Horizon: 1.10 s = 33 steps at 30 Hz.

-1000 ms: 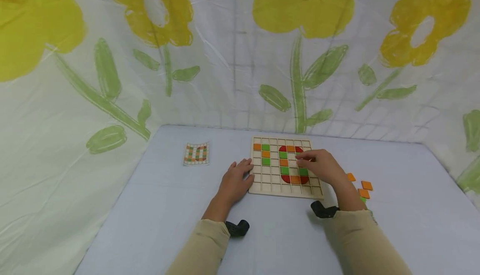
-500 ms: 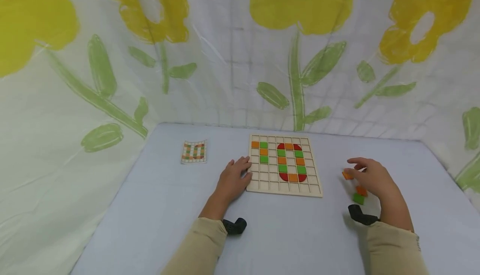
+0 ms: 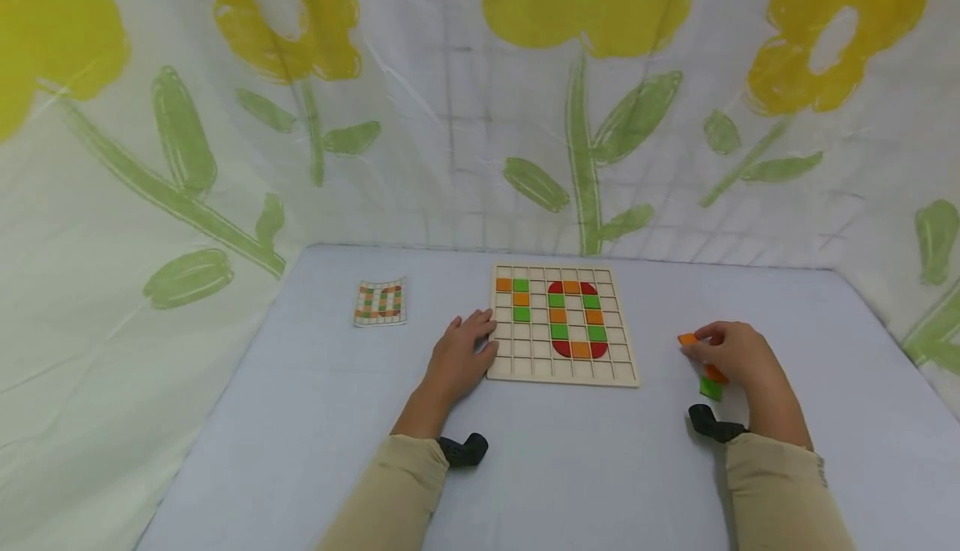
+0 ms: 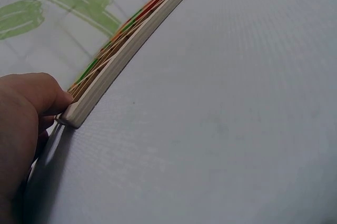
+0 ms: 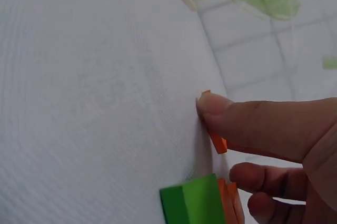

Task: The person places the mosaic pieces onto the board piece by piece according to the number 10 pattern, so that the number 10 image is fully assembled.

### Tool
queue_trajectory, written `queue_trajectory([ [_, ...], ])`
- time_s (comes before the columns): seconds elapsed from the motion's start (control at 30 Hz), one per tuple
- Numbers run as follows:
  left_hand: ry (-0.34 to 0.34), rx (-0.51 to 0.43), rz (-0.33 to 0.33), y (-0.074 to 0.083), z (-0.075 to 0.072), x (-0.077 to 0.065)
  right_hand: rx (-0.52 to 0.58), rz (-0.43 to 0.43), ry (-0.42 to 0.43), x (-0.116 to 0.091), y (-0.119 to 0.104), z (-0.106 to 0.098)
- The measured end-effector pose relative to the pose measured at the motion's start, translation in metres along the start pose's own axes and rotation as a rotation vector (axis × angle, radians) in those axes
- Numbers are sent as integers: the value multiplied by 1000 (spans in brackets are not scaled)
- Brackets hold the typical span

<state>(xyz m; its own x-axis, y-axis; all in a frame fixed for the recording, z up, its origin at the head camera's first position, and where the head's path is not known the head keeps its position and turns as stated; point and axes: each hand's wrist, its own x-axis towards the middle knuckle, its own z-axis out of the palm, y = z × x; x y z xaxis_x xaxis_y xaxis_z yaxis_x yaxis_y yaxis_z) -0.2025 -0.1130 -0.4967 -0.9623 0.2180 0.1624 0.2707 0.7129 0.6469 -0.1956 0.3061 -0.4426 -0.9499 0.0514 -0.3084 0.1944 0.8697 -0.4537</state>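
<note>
A square wooden grid board (image 3: pixel 540 348) lies on the table, with orange, green and red tiles set in its cells. At its left edge rests my left hand (image 3: pixel 457 359), fingers spread, thumb touching the rim near the front corner; the left wrist view shows the thumb (image 4: pixel 47 95) on the rim. To the right of the board, my right hand (image 3: pixel 742 359) pinches an orange tile (image 5: pixel 218 140), which is tilted in the right wrist view. Just in front lie a green tile (image 3: pixel 711 388) and more orange tile (image 3: pixel 717 375), partly covered by the hand.
A small card (image 3: pixel 380 302) printed with a coloured grid pattern lies left of the board. The table (image 3: pixel 585 468) is pale. Behind it hangs a white cloth (image 3: pixel 420 159) painted with yellow flowers.
My right hand has left the board, moved right to the loose tiles and taken hold of an orange one. An orange tile now sits in the board's right column. The left hand stays put.
</note>
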Motion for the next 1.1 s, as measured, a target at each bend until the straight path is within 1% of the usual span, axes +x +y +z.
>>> queue_trajectory([
  [0.07, -2, -1, 0, 0, -1, 0, 2, -12, 12, 1, -2, 2],
  [0.3, 1, 2, -14, -1, -3, 1, 66, -53, 56, 5, -16, 9],
  [0.4, -6, 6, -20, -2, -3, 2, 55, -61, 65, 5, -20, 11],
  [0.57, 1, 0, -9, -1, -4, 2, 69, -83, 79, 5, -23, 11],
  [0.73, -4, -17, 1, 2, -5, 3, 126, -134, 115, 5, -33, 15],
  [0.83, -19, -24, -7, 3, -4, 3, 152, -172, 121, 6, -45, 21],
  [0.9, -23, -24, -11, 4, -3, 2, 168, -184, 112, 5, -57, 27],
  [1.0, -20, -20, -15, 4, -3, 0, 184, -214, 105, 6, -79, 36],
  [1.1, -8, -15, -15, 2, -1, -1, 208, -267, 98, 9, -103, 48],
])
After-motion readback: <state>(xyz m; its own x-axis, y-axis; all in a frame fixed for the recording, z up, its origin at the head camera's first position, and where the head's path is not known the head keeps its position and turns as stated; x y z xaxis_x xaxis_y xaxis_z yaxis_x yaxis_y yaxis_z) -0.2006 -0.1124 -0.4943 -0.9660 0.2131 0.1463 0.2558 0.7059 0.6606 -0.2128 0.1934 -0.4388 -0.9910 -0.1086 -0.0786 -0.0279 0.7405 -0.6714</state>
